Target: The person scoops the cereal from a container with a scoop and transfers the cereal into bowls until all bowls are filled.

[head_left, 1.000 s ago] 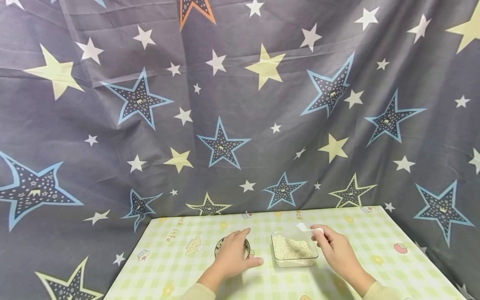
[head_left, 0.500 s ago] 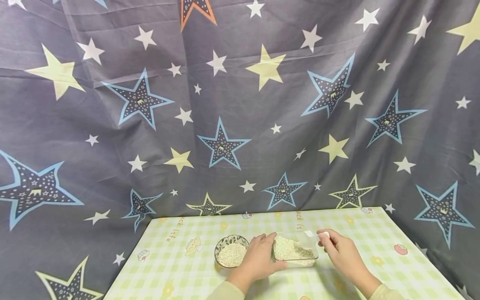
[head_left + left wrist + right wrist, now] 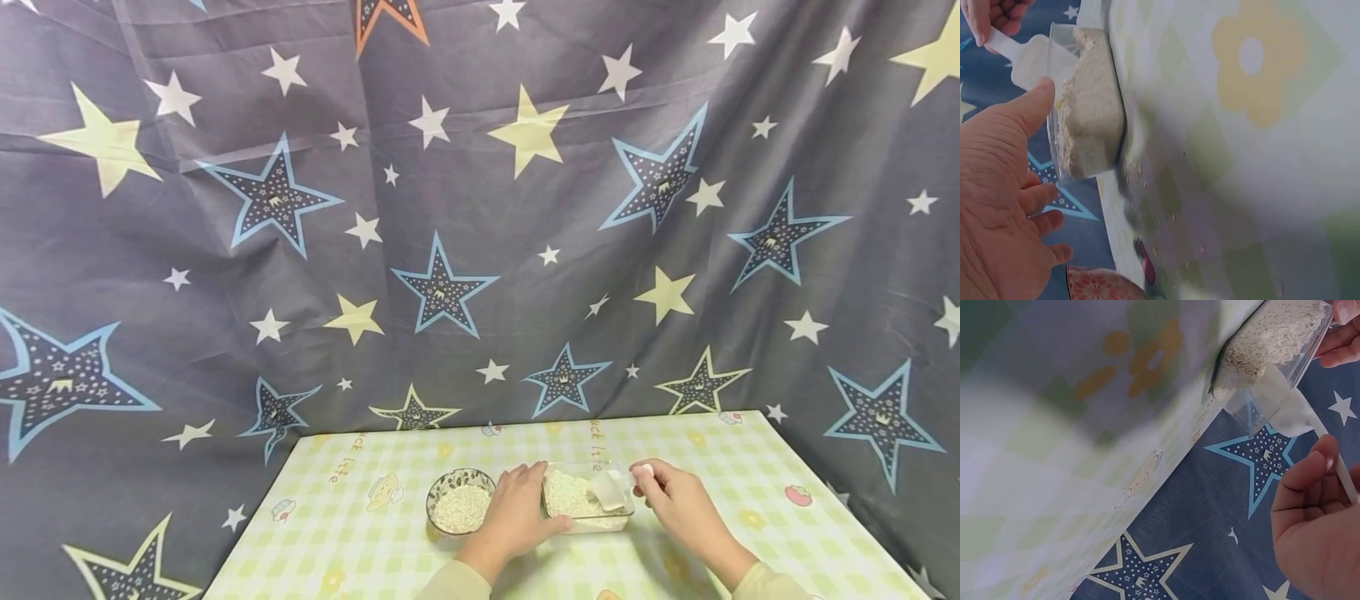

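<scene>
A clear rectangular container (image 3: 588, 523) of pale flakes, apparently oats, stands on the table. My left hand (image 3: 517, 515) rests against its left side. In the left wrist view its thumb (image 3: 1040, 103) touches the rim and the other fingers stay fairly straight. My right hand (image 3: 678, 500) pinches the handle of a white scoop (image 3: 609, 492) at the container's right side. The scoop's head dips inside the container, against the flakes, as the right wrist view of the scoop (image 3: 1291, 415) also shows. Left of my left hand sits a patterned glass bowl (image 3: 448, 481) holding similar flakes.
A green-and-white checked cloth (image 3: 360, 533) with printed pictures covers the table. A few loose crumbs (image 3: 1138, 172) lie on it near the container. Behind the table hangs a dark curtain (image 3: 480, 208) with stars.
My left hand has moved right from over the bowl to the container's left side, uncovering the bowl. The scoop in my right hand has tilted down into the flakes.
</scene>
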`<state>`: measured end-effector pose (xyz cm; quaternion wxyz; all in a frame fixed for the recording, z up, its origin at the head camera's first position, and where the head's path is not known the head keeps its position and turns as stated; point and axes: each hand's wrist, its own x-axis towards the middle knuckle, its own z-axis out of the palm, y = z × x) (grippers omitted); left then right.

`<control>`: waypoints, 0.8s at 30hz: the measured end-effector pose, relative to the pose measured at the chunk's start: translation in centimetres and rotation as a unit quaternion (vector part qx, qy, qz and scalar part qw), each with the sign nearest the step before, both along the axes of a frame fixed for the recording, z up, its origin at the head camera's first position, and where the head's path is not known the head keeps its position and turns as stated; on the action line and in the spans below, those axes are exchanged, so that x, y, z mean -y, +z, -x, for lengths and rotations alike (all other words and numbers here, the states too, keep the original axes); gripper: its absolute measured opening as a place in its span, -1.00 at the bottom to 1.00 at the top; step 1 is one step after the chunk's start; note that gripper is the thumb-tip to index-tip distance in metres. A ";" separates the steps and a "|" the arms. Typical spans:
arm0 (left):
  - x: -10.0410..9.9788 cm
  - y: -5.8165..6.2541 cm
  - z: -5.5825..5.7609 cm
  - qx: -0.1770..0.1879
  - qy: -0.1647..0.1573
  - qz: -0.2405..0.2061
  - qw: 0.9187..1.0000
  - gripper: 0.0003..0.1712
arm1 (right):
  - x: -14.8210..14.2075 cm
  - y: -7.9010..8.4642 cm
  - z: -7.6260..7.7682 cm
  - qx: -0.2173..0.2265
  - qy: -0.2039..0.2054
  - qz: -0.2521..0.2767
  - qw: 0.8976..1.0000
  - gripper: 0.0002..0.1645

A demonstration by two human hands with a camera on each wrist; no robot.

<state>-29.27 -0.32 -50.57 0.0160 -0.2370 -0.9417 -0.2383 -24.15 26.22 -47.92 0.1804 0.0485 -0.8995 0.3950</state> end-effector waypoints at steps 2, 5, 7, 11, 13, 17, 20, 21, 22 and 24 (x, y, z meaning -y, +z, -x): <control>0.2 0.2 0.1 0.004 0.001 -0.001 1.000 0.11 | 0.2 0.2 0.1 0.020 -0.002 -0.002 1.000 -0.69; 0.5 0.5 0.1 0.013 0.002 -0.003 1.000 0.08 | 0.5 0.5 0.3 0.052 -0.013 0.005 0.999 -0.68; 0.6 0.7 0.1 0.019 0.002 -0.006 1.000 0.07 | 0.6 0.7 0.6 0.069 -0.019 0.016 0.997 -0.67; 0.7 0.7 0.2 0.025 0.005 -0.005 1.000 0.08 | 0.7 0.6 1.0 0.100 -0.029 0.051 0.993 -0.67; 0.7 0.6 0.2 0.024 0.005 -0.006 1.000 0.08 | 0.6 0.5 1.3 0.119 -0.035 0.078 0.989 -0.65; 0.8 0.5 0.4 0.020 0.006 -0.008 1.000 0.08 | 0.7 -0.1 1.7 0.156 -0.049 0.145 0.976 -0.61; 0.8 0.4 0.4 0.015 0.006 -0.009 1.000 0.08 | 0.9 -0.6 1.8 0.174 -0.052 0.194 0.964 -0.60; 0.8 0.3 0.4 0.013 0.006 -0.008 1.000 0.08 | 1.0 -0.7 1.9 0.179 -0.053 0.212 0.959 -0.60; 0.8 0.3 0.4 0.012 0.006 -0.008 1.000 0.08 | 1.1 -0.8 1.9 0.184 -0.053 0.225 0.955 -0.60; 0.8 0.3 0.5 0.009 0.006 -0.004 1.000 0.08 | 1.3 -1.1 1.9 0.191 -0.054 0.251 0.947 -0.60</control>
